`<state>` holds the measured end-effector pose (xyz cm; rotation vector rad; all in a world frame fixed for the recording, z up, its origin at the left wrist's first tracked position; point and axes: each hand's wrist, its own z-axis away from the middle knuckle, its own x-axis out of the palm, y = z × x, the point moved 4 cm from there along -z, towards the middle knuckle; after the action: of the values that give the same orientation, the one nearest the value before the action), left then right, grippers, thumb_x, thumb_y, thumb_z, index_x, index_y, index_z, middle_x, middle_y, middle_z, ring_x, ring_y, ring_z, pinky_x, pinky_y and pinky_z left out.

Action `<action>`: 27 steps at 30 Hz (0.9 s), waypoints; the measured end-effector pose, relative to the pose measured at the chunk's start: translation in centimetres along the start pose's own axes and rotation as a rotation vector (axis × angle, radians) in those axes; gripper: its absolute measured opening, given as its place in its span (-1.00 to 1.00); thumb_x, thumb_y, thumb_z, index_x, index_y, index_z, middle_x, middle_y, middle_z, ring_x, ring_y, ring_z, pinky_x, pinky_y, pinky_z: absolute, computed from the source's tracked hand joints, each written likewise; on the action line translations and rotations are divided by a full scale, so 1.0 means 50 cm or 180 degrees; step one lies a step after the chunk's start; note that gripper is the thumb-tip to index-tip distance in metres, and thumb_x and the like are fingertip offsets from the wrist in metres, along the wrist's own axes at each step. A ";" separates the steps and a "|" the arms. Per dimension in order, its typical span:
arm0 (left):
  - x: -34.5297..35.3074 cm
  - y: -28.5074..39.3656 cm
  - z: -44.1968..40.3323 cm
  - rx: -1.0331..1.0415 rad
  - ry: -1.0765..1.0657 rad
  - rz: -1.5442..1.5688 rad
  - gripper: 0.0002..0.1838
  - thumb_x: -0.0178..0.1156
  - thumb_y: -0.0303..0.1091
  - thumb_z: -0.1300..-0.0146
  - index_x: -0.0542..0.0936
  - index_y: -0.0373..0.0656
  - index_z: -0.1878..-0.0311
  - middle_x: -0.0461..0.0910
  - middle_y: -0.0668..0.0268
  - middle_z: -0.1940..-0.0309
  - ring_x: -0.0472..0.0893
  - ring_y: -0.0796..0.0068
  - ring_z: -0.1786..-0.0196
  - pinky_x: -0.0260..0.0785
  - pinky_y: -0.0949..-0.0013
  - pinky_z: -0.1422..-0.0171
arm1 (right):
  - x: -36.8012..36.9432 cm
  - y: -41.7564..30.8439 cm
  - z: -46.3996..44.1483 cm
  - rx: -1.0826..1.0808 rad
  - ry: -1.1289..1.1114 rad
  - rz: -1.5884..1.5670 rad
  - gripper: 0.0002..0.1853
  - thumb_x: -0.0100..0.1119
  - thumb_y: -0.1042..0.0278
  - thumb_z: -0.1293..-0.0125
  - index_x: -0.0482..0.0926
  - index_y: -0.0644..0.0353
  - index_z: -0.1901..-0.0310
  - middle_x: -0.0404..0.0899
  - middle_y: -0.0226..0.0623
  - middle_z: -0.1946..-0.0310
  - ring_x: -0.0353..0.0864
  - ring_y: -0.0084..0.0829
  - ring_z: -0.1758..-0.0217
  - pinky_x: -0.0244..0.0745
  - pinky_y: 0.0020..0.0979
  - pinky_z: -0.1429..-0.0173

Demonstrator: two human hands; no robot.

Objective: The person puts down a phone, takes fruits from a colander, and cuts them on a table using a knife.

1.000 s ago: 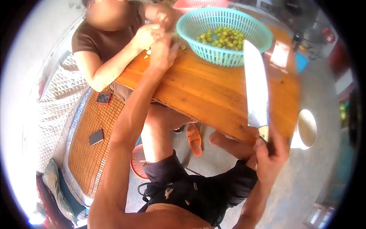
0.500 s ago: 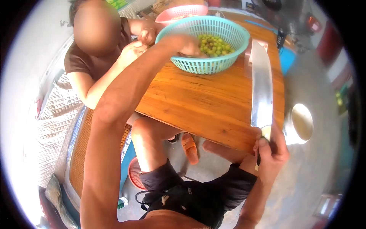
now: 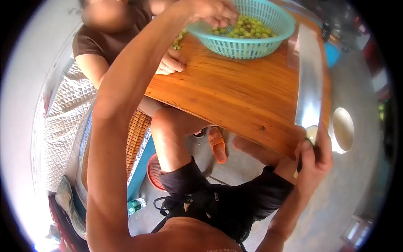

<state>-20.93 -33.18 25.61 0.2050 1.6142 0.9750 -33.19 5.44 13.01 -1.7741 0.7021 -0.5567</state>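
Note:
A large kitchen knife (image 3: 310,80) with a long, wide, shiny blade points away from me over the table's right side. Its handle is wrapped by the fingers of my right hand (image 3: 315,155), near the table's front right corner. My left hand (image 3: 214,12) hangs at the left side of a turquoise plastic basket (image 3: 247,48). Its fingers are bent and loosely apart, slightly blurred, with nothing visible in them. Inside the basket lie many small round green fruits (image 3: 254,28), a few of them brownish. More small green pieces (image 3: 178,41) lie on the table, partly hidden behind my left forearm.
Across the wooden table (image 3: 235,92), at the left, sits another person in a brown shirt (image 3: 90,46); their ringed hand (image 3: 171,63) rests on the tabletop. A white bucket (image 3: 342,130) stands right of the table. An orange slipper (image 3: 217,145) and a red basket (image 3: 155,174) are below.
My left hand has risen out of the fruit to the basket's left side. The other person's hand has come down onto the table. The whole view has shifted; the knife stays in my right hand.

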 end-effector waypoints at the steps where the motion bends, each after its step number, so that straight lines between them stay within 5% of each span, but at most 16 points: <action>1: -0.008 0.017 0.021 -0.0245 0.0349 0.0511 -0.71 0.30 -0.50 -0.35 0.69 -0.33 -0.11 0.76 0.04 0.06 0.76 0.28 0.05 0.67 0.31 0.03 | 0.001 0.001 0.001 0.0006 0.0042 0.0030 -0.56 0.27 0.66 -0.37 0.60 0.36 -0.28 0.69 -0.30 0.16 0.58 -0.61 0.29 0.53 -0.55 0.19; 2: -0.009 0.026 0.041 -0.0498 0.0689 0.1037 -0.73 0.31 -0.49 -0.34 0.70 -0.34 -0.07 0.76 0.05 0.08 0.76 0.28 0.04 0.67 0.30 0.04 | 0.000 0.002 0.002 0.0029 0.0081 0.0073 -0.56 0.26 0.66 -0.38 0.61 0.36 -0.29 0.69 -0.31 0.15 0.58 -0.62 0.29 0.53 -0.55 0.19; 4: 0.000 0.070 0.111 0.0035 0.0670 0.1367 -0.73 0.36 -0.39 -0.33 0.71 -0.25 -0.05 0.77 0.10 0.12 0.75 0.26 0.07 0.67 0.23 0.02 | -0.001 0.000 0.003 0.0029 0.0064 0.0089 -0.55 0.26 0.67 -0.36 0.61 0.36 -0.29 0.69 -0.31 0.14 0.59 -0.61 0.25 0.53 -0.56 0.16; 6: 0.025 0.065 0.203 0.0266 0.0815 0.0638 -0.60 0.34 -0.29 -0.45 0.60 -0.18 -0.28 0.78 0.18 0.08 0.72 0.53 0.22 0.58 0.48 0.23 | -0.005 0.003 0.006 0.0034 0.0068 0.0101 -0.54 0.27 0.68 -0.35 0.61 0.36 -0.29 0.69 -0.32 0.13 0.60 -0.59 0.22 0.54 -0.56 0.14; 9: 0.118 0.036 0.315 -0.0079 0.0353 0.1181 -0.59 0.36 -0.42 -0.42 0.54 -0.17 -0.28 0.77 0.22 0.09 0.68 0.63 0.25 0.55 0.55 0.25 | -0.010 0.021 0.009 0.0036 0.0049 0.0208 -0.51 0.30 0.70 -0.28 0.63 0.37 -0.27 0.71 -0.29 0.08 0.65 -0.51 0.11 0.57 -0.50 0.04; 12: 0.210 -0.050 0.337 -0.0418 0.0591 0.1776 -0.69 0.40 -0.44 -0.38 0.60 -0.16 -0.15 0.77 0.26 0.15 0.70 0.58 0.24 0.54 0.47 0.25 | 0.007 0.008 0.004 -0.0807 -0.0273 0.0873 -0.49 0.33 0.73 -0.19 0.68 0.33 -0.23 0.74 -0.24 0.02 0.70 -0.41 0.01 0.59 -0.42 -0.04; 14: 0.227 -0.067 0.328 0.0074 0.1484 -0.0414 -0.77 0.41 -0.41 -0.37 0.66 -0.15 -0.04 0.74 0.21 0.22 0.73 0.36 0.24 0.53 0.33 0.22 | 0.042 -0.031 -0.005 -0.1015 -0.0751 0.1434 -0.48 0.37 0.72 -0.14 0.70 0.29 -0.20 0.76 -0.16 0.02 0.74 -0.35 0.01 0.61 -0.35 -0.08; 19: 0.250 -0.078 0.313 0.0503 0.1556 -0.1062 -0.82 0.37 -0.45 -0.35 0.70 -0.16 0.01 0.66 0.10 0.25 0.68 0.06 0.21 0.52 0.21 0.13 | 0.131 -0.078 -0.020 -0.0731 -0.1130 0.1646 -0.48 0.37 0.66 -0.21 0.67 0.22 -0.25 0.77 -0.23 0.05 0.73 -0.46 0.01 0.59 -0.42 -0.18; 21: 0.252 -0.083 0.316 0.0574 0.1536 -0.1200 -0.82 0.34 -0.46 -0.36 0.71 -0.16 0.00 0.63 0.08 0.24 0.66 0.01 0.20 0.52 0.19 0.11 | 0.157 -0.084 -0.026 -0.0753 -0.1011 0.1905 -0.53 0.33 0.63 -0.24 0.69 0.15 -0.21 0.75 -0.14 0.11 0.77 -0.23 0.11 0.61 -0.33 -0.06; 27: 0.250 -0.074 0.330 0.0656 0.1614 -0.1032 -0.80 0.28 -0.50 -0.39 0.73 -0.15 -0.04 0.62 0.12 0.22 0.67 0.01 0.14 0.51 0.15 0.06 | 0.200 -0.069 -0.046 -0.0574 -0.1314 0.1721 -0.56 0.29 0.61 -0.28 0.65 0.17 -0.21 0.71 -0.11 0.12 0.75 -0.12 0.14 0.61 -0.23 0.02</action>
<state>-8.86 -20.07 14.39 -0.1784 2.1329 0.6352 -26.97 -2.33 17.26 -1.6903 0.9078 0.2385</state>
